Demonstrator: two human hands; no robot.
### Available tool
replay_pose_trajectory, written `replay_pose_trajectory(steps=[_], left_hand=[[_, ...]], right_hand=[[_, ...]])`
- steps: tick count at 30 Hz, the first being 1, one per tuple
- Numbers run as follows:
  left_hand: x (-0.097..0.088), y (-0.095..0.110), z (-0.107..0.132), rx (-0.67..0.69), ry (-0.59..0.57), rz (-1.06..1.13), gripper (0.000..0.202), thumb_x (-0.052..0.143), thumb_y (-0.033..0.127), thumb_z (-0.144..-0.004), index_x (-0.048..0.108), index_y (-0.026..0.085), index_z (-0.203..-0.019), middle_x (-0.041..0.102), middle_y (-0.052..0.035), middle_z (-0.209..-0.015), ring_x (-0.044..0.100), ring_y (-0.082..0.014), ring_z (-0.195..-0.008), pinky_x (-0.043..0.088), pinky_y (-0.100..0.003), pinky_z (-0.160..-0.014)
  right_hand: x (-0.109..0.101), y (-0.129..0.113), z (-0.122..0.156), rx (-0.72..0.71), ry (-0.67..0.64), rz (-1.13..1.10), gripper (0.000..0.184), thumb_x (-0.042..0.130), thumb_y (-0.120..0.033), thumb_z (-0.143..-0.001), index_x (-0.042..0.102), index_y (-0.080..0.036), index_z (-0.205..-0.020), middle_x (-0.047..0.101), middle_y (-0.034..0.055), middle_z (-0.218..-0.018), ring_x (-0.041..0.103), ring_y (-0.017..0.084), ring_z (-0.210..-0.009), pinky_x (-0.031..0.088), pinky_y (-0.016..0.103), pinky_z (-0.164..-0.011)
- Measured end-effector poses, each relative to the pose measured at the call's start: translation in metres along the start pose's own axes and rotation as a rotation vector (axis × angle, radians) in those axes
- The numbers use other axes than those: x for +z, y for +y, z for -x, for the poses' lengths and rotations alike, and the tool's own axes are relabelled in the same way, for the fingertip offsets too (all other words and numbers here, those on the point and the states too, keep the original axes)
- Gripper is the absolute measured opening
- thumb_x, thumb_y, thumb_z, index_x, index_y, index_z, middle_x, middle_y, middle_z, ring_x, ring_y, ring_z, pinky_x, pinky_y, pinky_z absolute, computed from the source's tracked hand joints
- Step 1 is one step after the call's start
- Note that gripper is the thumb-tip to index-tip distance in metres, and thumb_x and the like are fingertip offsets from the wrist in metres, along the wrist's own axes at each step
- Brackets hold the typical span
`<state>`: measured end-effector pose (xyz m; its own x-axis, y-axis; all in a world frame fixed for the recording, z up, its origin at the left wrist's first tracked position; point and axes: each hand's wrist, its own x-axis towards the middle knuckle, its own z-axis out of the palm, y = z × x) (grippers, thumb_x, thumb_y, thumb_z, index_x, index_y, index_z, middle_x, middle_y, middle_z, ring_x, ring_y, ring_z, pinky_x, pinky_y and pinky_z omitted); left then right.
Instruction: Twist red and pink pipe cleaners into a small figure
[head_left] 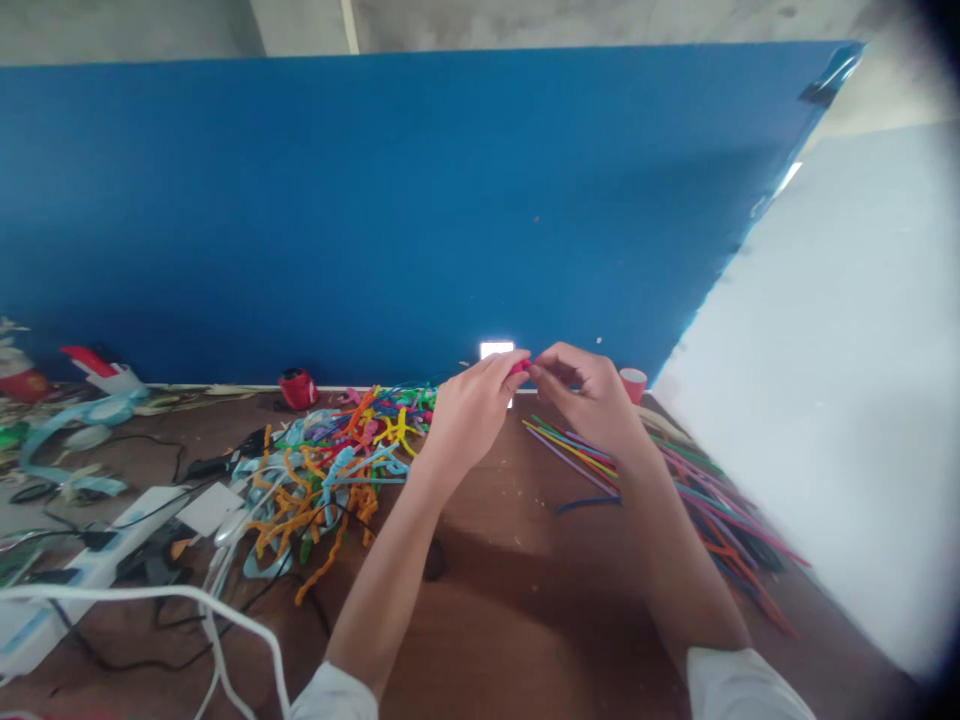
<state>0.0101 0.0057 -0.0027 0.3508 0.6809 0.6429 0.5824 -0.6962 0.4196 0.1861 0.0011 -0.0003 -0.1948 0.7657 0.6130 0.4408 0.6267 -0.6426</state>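
Above the brown table, my left hand (474, 402) is closed in a pinch on a small pinkish-red pipe cleaner piece (520, 367), mostly hidden by the fingers. My right hand (581, 385) meets it from the right, thumb and forefinger pinched together at the end of the same piece. Behind the hands, a bright white screen or card (496, 349) stands near the blue panel. To the left of my left hand lies a tangled heap of twisted, coloured pipe cleaners (360, 440). Straight pipe cleaners (574, 455) in several colours lie beneath and beyond my right forearm.
A blue panel (375, 200) rises behind the table (517, 600). Along its foot are a red roll-like object (298, 389) and a red cup-like object (634, 383). A white power strip (127, 540), a white cable (247, 625) and dark cords spread over the left side. A white wall (847, 350) borders the right.
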Motion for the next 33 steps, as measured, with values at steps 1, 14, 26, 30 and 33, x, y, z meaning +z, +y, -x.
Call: replay_pose_trajectory(steps=[1, 14, 26, 30, 33], left_hand=[[0.001, -0.001, 0.000, 0.016, 0.019, -0.077, 0.030, 0.042, 0.033, -0.102, 0.062, 0.022, -0.121, 0.071, -0.0074, -0.110, 0.064, -0.0179, -0.091, 0.043, -0.026, -0.074], [0.015, -0.027, -0.001, 0.135, 0.015, -0.244, 0.037, 0.039, 0.030, -0.102, 0.051, 0.024, -0.137, 0.072, -0.0077, -0.108, 0.067, -0.0179, -0.091, 0.039, -0.024, -0.064], [0.011, -0.027, -0.003, -0.049, -0.004, 0.014, 0.017, 0.044, 0.032, -0.099, 0.050, 0.021, -0.110, 0.071, -0.0044, -0.090, 0.067, -0.0178, -0.076, 0.040, -0.026, -0.064], [0.016, -0.023, -0.004, -0.063, 0.026, 0.434, 0.011, 0.047, 0.029, -0.098, 0.049, 0.019, -0.102, 0.067, -0.0039, -0.089, 0.063, -0.0141, -0.079, 0.045, -0.026, -0.070], [0.021, -0.019, -0.005, -0.102, 0.030, 0.717, 0.020, 0.051, 0.038, -0.096, 0.049, 0.018, -0.098, 0.061, -0.0019, -0.083, 0.057, -0.0111, -0.074, 0.045, -0.024, -0.067]], right_hand=[[0.001, 0.000, 0.000, 0.005, -0.003, -0.003, 0.025, 0.057, -0.040, -0.094, 0.060, -0.019, -0.080, 0.056, -0.0011, -0.067, 0.048, 0.012, -0.062, 0.036, 0.026, -0.057], [0.010, -0.003, 0.000, 0.067, 0.076, -0.117, 0.025, 0.058, -0.037, -0.094, 0.060, -0.019, -0.077, 0.054, -0.0020, -0.063, 0.048, 0.010, -0.058, 0.036, 0.026, -0.056], [0.009, -0.005, 0.002, 0.026, -0.055, -0.023, 0.020, 0.057, -0.036, -0.094, 0.061, -0.019, -0.083, 0.055, -0.0018, -0.065, 0.046, 0.011, -0.058, 0.035, 0.027, -0.056], [0.004, -0.003, 0.001, -0.025, -0.041, 0.005, 0.019, 0.059, -0.034, -0.093, 0.062, -0.020, -0.081, 0.058, -0.0010, -0.068, 0.050, 0.012, -0.062, 0.038, 0.028, -0.060], [0.002, -0.003, 0.001, -0.040, -0.047, -0.013, 0.017, 0.061, -0.033, -0.091, 0.063, -0.020, -0.081, 0.059, -0.0014, -0.067, 0.050, 0.013, -0.062, 0.038, 0.028, -0.060]])
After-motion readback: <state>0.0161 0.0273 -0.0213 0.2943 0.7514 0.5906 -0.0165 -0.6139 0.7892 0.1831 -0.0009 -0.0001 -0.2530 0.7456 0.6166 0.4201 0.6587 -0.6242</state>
